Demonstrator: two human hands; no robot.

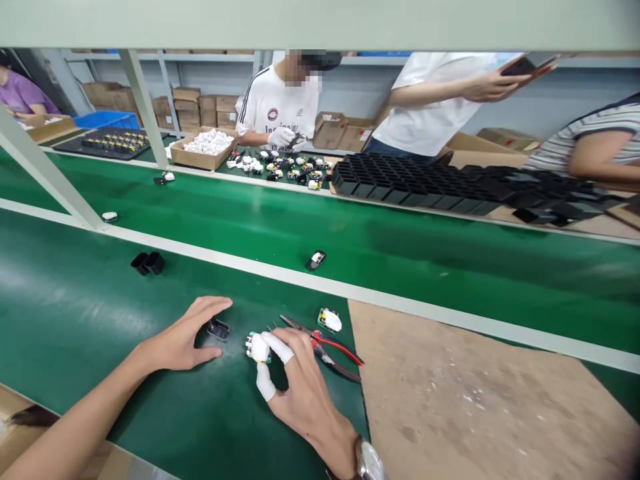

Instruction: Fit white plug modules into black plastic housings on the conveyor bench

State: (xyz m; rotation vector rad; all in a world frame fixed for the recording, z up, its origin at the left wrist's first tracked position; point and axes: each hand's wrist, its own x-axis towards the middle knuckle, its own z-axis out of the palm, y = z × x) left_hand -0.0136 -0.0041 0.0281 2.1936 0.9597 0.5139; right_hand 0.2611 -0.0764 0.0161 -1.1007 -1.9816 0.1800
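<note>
My left hand (pixel 183 337) is open on the green bench, its thumb and fingers spread around a small black plastic housing (pixel 219 329). White covers sit on the thumb and a finger of my right hand (pixel 295 373), which grips a small circuit board (pixel 259 348) topped with a white blob. Just right of that hand lie red-and-black long-nose pliers (pixel 330 348). Behind the pliers rests another circuit board (pixel 330 320) with a white blob on it.
Cardboard (pixel 480 393) covers the right of the bench. Two black cases (pixel 147 263) stand at the left. A black part (pixel 315 260) lies on the green belt (pixel 400 240). Across it, a person (pixel 283 107) handles parts near a box (pixel 203 159) and black trays (pixel 410 183).
</note>
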